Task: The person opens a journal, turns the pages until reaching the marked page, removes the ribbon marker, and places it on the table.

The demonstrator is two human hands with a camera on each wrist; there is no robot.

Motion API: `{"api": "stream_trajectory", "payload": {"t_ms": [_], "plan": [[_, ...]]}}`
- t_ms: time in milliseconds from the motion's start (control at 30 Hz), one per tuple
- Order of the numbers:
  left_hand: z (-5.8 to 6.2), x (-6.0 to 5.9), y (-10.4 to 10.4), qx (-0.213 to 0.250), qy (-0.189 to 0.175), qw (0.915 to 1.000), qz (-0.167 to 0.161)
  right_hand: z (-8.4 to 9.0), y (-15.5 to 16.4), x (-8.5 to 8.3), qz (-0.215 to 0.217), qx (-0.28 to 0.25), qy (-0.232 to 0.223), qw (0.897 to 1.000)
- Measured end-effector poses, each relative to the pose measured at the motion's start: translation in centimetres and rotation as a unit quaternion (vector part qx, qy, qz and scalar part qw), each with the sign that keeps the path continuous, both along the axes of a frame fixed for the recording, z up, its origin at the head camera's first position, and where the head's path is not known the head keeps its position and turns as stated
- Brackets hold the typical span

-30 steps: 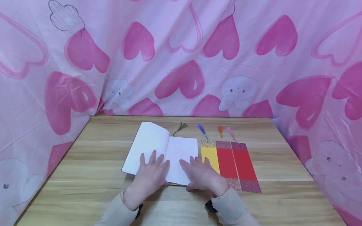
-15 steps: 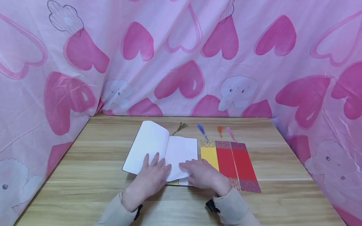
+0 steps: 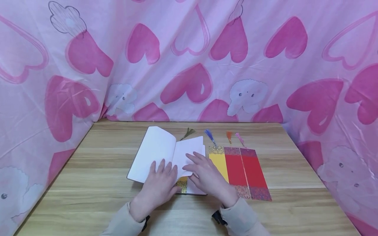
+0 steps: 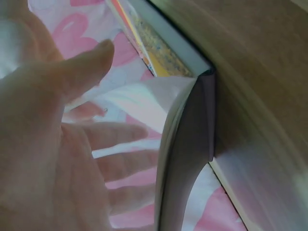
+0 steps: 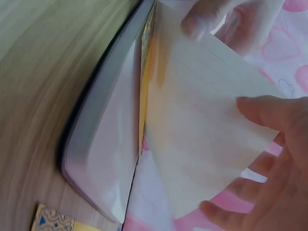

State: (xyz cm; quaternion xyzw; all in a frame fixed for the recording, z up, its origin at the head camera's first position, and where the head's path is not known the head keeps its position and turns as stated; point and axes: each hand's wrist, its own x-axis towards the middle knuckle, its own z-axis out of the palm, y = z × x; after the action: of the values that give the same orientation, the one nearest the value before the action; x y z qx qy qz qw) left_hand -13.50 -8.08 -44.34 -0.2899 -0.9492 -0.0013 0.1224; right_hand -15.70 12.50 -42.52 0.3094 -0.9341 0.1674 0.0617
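A notebook (image 3: 155,149) lies spread on the table, its left-hand pages standing raised at a slant. My left hand (image 3: 157,188) rests its straight fingers on those pages, thumb out toward the spine. My right hand (image 3: 210,177) holds a single page (image 5: 197,130) between thumb and fingers, lifted off the right side. Beneath that page shows a yellow bookmark (image 3: 182,186) with a patterned end, lying along the inner side of the notebook. Most of the bookmark is hidden by the page; an olive tassel (image 3: 188,132) sticks out past the notebook's top edge.
Right of the notebook, a yellow bookmark (image 3: 218,160) and two red bookmarks, one in the middle (image 3: 237,168) and one outermost (image 3: 256,170), lie side by side with tassels pointing away. A pink heart-print curtain (image 3: 189,82) surrounds the wooden table (image 3: 97,170).
My right hand has lifted the right-hand page and moved it up and leftward, uncovering the patterned end of the bookmark. My left hand has stayed nearly in place, its thumb now spread outward.
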Motion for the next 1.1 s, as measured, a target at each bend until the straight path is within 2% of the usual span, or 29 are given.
{"api": "stream_trajectory", "payload": {"t_ms": [67,233,333,500,633,700,800,867,967,1033,1100], "plan": [[-0.2,-0.1,0.0,0.006,0.009,0.9999,0.008,0.1,-0.2,0.1,-0.003,-0.015,0.021,1.000],[-0.5,-0.5,0.0,0.022,0.046,0.9984,0.022,0.3,-0.5,0.1,-0.010,-0.049,0.039,0.998],[-0.4,-0.7,0.0,0.023,0.067,0.9970,0.030,0.4,-0.5,0.1,-0.012,-0.077,0.052,0.996],[0.3,-1.1,-0.4,0.027,0.072,0.9955,0.055,0.6,-0.5,0.0,-0.022,-0.124,0.067,0.990],[1.0,-1.1,-1.0,0.030,0.082,0.9927,0.083,0.6,-0.5,0.0,-0.038,-0.148,0.059,0.986],[1.3,-1.1,-1.3,0.033,0.098,0.9904,0.093,0.5,-0.6,0.0,-0.054,-0.179,0.029,0.982],[1.7,-1.2,-1.7,0.050,0.128,0.9860,0.094,0.6,-0.7,0.0,-0.082,-0.252,-0.045,0.963],[2.0,-1.2,-1.9,0.063,0.148,0.9830,0.087,0.7,-0.6,0.0,-0.105,-0.303,-0.099,0.942],[2.4,-1.2,-2.1,0.072,0.159,0.9813,0.082,0.7,-0.5,-0.3,-0.130,-0.348,-0.158,0.915],[2.7,-1.1,-2.1,0.063,0.154,0.9827,0.083,0.6,-0.4,-0.6,-0.142,-0.378,-0.193,0.894],[3.0,-1.0,-2.1,0.048,0.138,0.9858,0.083,0.4,-0.4,-0.9,-0.147,-0.419,-0.234,0.865]]}}
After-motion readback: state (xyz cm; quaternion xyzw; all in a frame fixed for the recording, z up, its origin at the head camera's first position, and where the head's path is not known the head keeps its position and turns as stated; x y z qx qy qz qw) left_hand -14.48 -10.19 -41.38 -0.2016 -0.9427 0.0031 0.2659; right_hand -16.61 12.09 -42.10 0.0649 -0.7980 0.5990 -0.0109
